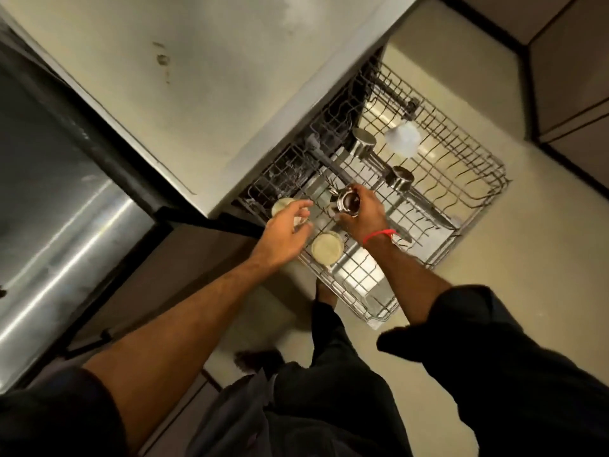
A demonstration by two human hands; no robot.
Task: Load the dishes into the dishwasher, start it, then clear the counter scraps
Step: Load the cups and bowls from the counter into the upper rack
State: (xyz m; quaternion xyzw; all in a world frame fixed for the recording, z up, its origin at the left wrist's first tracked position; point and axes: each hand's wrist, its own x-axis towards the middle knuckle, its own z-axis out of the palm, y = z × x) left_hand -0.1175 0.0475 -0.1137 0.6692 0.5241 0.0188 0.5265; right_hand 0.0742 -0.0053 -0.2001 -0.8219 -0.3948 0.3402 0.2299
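Head view: right hand [361, 214] fingers grip round steel cup [348, 202] over wire rack [461, 179]; left hand [286, 234] fingers spread.

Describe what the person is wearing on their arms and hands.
Both forearms are bare. Dark short sleeves cover the upper arms. The right hand has a red thread band round its wrist; the left hand wears nothing. No gloves, no rings visible.
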